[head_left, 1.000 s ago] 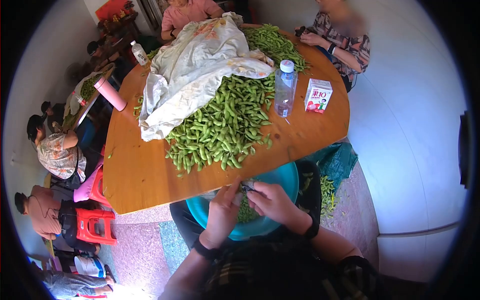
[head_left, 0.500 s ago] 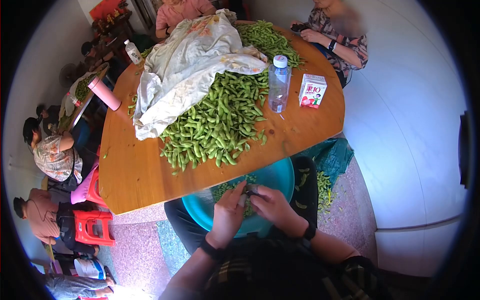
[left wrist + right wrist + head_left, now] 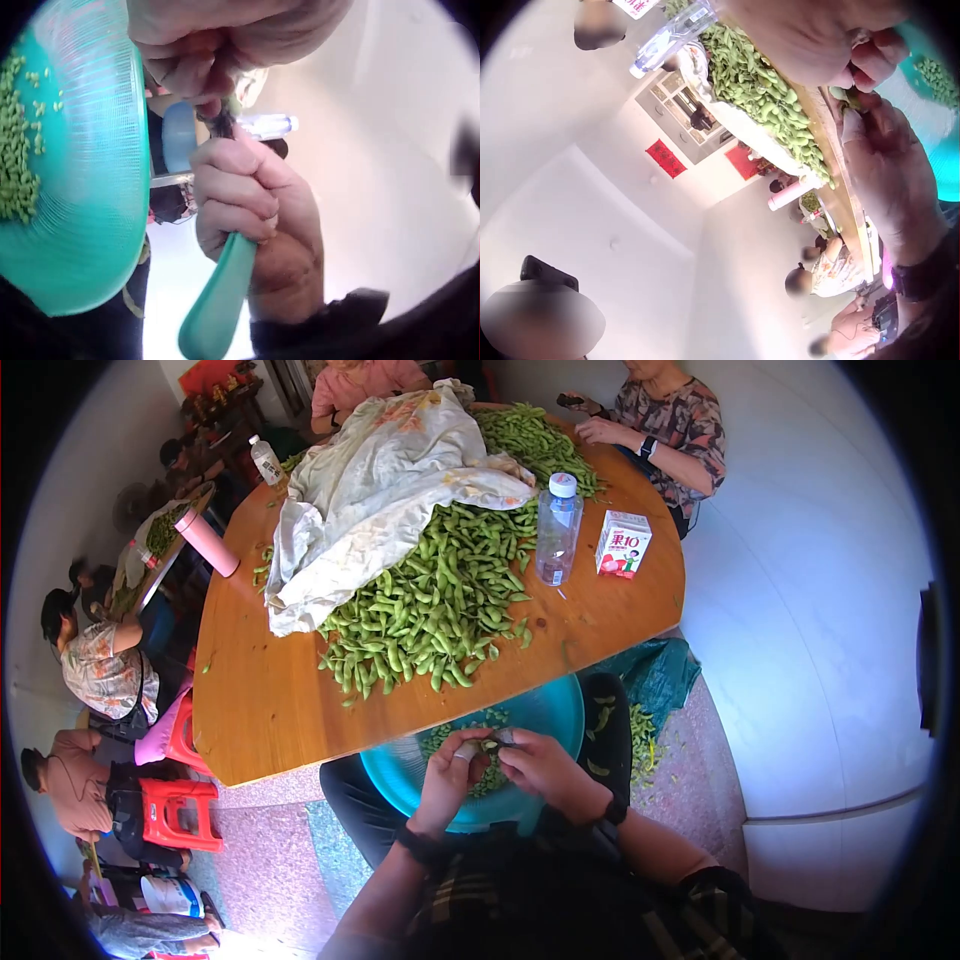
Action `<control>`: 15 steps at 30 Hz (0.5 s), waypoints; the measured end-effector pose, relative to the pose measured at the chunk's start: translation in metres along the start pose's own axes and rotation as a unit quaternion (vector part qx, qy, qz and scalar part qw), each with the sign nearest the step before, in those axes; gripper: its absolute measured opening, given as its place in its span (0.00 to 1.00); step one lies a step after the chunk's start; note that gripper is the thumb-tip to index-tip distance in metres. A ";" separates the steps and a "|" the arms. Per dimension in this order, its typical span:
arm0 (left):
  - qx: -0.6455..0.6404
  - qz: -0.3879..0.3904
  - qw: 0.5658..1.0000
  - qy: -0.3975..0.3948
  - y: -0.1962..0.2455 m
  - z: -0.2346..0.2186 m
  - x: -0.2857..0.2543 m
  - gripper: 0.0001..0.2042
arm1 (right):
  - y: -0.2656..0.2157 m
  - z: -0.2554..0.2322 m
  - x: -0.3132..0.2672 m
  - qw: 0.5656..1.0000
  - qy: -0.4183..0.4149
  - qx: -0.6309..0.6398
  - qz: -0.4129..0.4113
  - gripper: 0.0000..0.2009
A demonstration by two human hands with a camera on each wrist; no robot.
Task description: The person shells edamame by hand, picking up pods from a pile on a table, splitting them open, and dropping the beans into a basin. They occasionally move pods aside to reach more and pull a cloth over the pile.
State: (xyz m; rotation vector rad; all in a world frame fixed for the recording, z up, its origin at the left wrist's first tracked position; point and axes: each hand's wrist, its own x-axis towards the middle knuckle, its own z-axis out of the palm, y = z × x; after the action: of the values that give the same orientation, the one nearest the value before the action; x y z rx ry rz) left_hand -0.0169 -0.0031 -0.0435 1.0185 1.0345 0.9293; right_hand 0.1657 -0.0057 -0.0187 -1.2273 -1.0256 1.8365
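Over the teal basin (image 3: 572,730), the left hand (image 3: 450,780) pinches a green pod (image 3: 489,745) between thumb and fingers. Close beside it, the right hand (image 3: 550,768) has its fingers curled round a tool, its fingertips meeting the pod. In the left wrist view the tool's green handle (image 3: 217,300) sticks out below the right hand (image 3: 247,195), and its dark end is at the pod, under the left hand (image 3: 240,34). The right wrist view has the pod (image 3: 840,94) between both hands. Shelled beans (image 3: 490,778) lie in the basin.
A pile of pods (image 3: 430,610), partly under a white cloth (image 3: 350,510), covers part of the wooden table (image 3: 270,710). A clear bottle (image 3: 558,535), juice carton (image 3: 623,545) and pink flask (image 3: 207,542) stand on it. Loose pods (image 3: 643,745) lie right of the basin.
A green pod now shows between the fingertips; the left hand's fingers have shifted round it. Both hands stay close together. The person at the upper right has moved their hands.
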 end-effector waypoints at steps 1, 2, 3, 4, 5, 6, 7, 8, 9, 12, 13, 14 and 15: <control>-0.026 -0.022 0.999 0.003 -0.001 -0.002 0.001 0.14 | 0.003 -0.001 0.003 1.000 -0.004 -0.015 -0.008 0.07; -0.052 -0.043 0.998 0.005 -0.001 -0.002 0.003 0.13 | 0.006 -0.001 0.006 1.000 -0.005 -0.016 -0.008 0.07; -0.054 -0.042 0.998 0.006 -0.001 -0.002 0.005 0.13 | 0.009 0.001 0.008 0.986 0.019 -0.109 -0.126 0.07; -0.081 -0.068 0.994 0.000 -0.001 -0.001 0.006 0.13 | 0.013 0.002 0.010 0.949 0.041 -0.200 -0.241 0.07; -0.107 -0.094 0.990 -0.005 -0.001 -0.001 0.007 0.12 | 0.019 0.001 0.011 0.949 0.038 -0.202 -0.240 0.07; -0.110 -0.092 0.990 -0.002 -0.002 -0.002 0.008 0.12 | 0.026 0.000 0.013 0.928 0.037 -0.271 -0.253 0.06; -0.158 -0.120 0.980 0.017 -0.003 -0.004 0.010 0.12 | 0.029 0.000 0.015 0.902 0.035 -0.339 -0.266 0.07; -0.206 -0.147 0.967 0.037 -0.005 -0.006 0.011 0.12 | 0.025 0.002 0.014 0.901 0.030 -0.340 -0.266 0.07; -0.209 -0.145 0.966 0.041 -0.009 -0.009 0.012 0.12 | 0.021 0.005 0.010 0.919 0.029 -0.304 -0.250 0.06; -0.277 -0.142 0.950 -0.007 -0.020 -0.016 0.016 0.14 | 0.013 0.010 0.006 0.940 0.033 -0.249 -0.232 0.06; -0.280 -0.144 0.949 0.004 -0.022 -0.014 0.016 0.15 | 0.012 0.010 0.006 0.944 0.043 -0.230 -0.231 0.06; -0.283 -0.147 0.948 0.015 -0.024 -0.013 0.015 0.16 | 0.012 0.009 0.006 0.944 0.043 -0.231 -0.231 0.06; -0.284 -0.146 0.948 0.014 -0.024 -0.013 0.015 0.16 | 0.013 0.008 0.008 0.947 0.046 -0.228 -0.223 0.05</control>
State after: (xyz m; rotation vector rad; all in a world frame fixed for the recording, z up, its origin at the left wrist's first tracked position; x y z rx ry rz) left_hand -0.0230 0.0075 -0.0725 0.3608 0.8372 0.9192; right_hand 0.1538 -0.0068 -0.0312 -1.1933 -1.5849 1.2181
